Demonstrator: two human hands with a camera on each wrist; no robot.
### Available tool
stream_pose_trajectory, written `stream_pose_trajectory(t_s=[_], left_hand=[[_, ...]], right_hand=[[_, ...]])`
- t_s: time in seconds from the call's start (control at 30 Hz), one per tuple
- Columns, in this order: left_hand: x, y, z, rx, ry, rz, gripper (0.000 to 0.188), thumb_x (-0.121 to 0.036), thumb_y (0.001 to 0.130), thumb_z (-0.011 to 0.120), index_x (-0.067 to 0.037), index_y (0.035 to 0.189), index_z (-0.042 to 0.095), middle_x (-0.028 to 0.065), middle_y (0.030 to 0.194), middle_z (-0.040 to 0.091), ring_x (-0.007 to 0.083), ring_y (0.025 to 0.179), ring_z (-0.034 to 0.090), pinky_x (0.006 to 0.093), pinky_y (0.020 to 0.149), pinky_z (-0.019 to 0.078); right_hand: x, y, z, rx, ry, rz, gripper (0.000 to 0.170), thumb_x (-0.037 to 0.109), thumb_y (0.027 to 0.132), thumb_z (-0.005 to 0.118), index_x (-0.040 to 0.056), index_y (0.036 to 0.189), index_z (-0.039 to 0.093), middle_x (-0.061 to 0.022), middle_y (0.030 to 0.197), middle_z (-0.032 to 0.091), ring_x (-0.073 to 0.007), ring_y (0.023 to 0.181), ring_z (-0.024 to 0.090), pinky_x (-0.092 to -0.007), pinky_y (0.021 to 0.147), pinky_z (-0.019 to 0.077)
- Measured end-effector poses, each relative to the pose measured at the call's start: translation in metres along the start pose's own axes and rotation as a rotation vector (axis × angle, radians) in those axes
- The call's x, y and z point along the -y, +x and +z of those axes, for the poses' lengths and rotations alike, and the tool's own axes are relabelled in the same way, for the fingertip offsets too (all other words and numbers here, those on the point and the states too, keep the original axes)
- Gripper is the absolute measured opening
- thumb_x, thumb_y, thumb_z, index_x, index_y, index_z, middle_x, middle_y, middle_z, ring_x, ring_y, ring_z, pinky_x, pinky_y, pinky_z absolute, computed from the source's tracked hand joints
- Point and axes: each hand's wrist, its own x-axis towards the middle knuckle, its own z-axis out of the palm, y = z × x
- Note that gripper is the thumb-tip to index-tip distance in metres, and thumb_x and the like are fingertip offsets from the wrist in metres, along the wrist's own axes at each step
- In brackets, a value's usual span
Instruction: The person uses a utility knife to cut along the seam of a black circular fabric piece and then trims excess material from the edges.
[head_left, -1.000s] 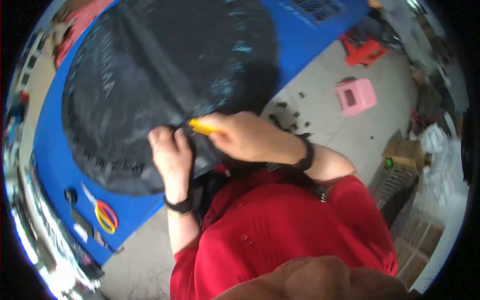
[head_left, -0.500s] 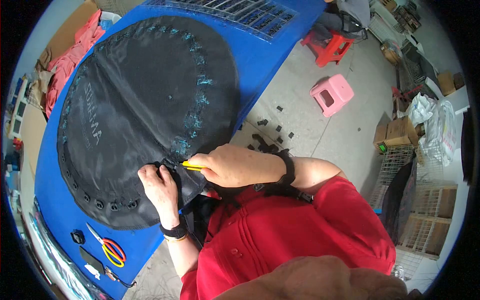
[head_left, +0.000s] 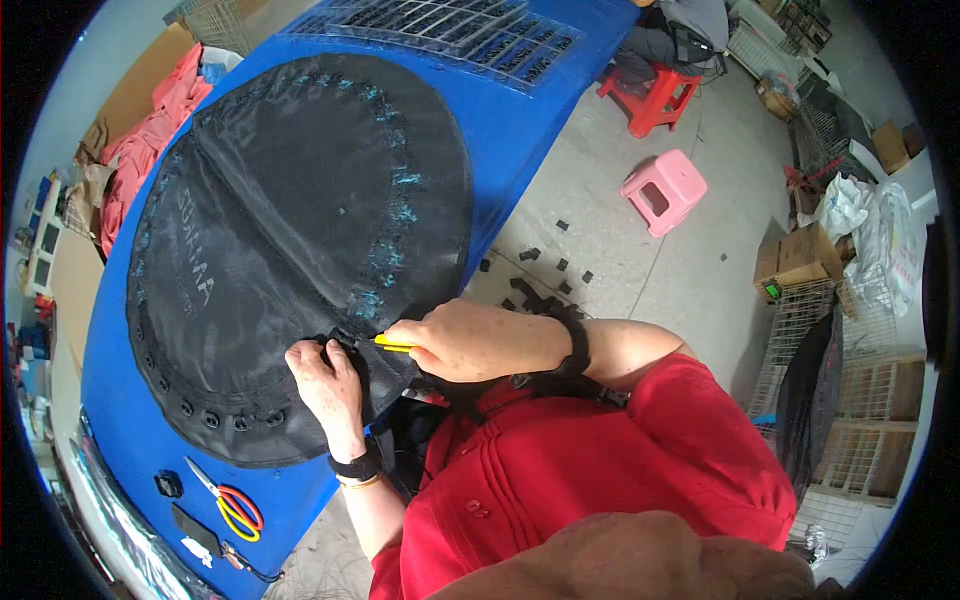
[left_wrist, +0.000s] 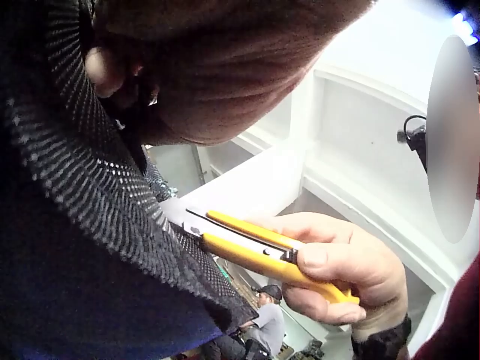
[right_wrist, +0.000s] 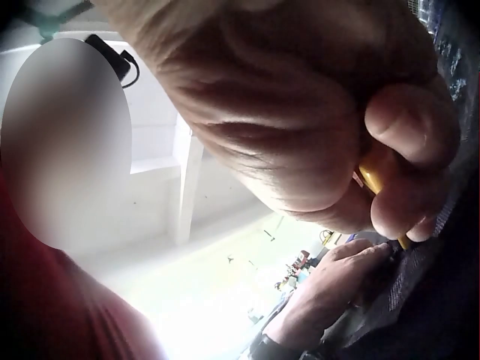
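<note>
A big round sheet of black mesh fabric lies on the blue table, with teal stitching marks on one half and black plastic pieces along its near edge. At the near side, my left hand grips a bunched edge of this fabric, thumb and fingers beside a dark seam. My right hand holds a yellow utility knife, thumb on its black slider. In the left wrist view the knife's front end meets the mesh edge. The right wrist view shows fingers curled round the yellow handle, most of which they hide.
Red-and-yellow-handled scissors and small tools lie at the table's near left. Clear plastic racks stand at the far end. Pink stool, small black pieces and a cardboard box are on the floor; another person sits on a red stool.
The head view has shifted since the first frame, showing more of the table's far end. Both hands keep their grips at the same seam, with the knife tip moving only slightly.
</note>
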Motion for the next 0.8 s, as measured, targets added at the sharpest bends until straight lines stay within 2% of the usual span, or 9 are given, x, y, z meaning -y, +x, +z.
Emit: stream_pose_trajectory(t_s=[0.3,0.8], left_hand=[[-0.004,0.0,-0.001,-0.006,-0.029,-0.017,0.025,-0.019,0.099,0.073,0.004,0.102,0.064,0.0234,0.11,0.063,0.0448,0.102,0.065,0.0496,0.091,0.0533],[-0.005,0.0,-0.003,0.016,-0.017,-0.021,0.024,-0.018,0.1,0.071,0.004,0.103,0.063,0.0251,0.114,0.062,0.0466,0.104,0.065,0.0504,0.091,0.0536]], right_hand=[[-0.002,0.004,-0.003,-0.006,0.018,-0.021,0.016,0.015,0.097,0.063,0.0015,0.106,0.064,-0.0278,0.076,0.069,-0.0495,0.076,0.071,-0.0614,0.069,0.0535],[0.001,0.012,-0.012,0.058,-0.027,0.018,0.016,0.017,0.097,0.064,0.0028,0.105,0.065,-0.0255,0.078,0.071,-0.0479,0.076,0.072,-0.0599,0.07,0.0549]])
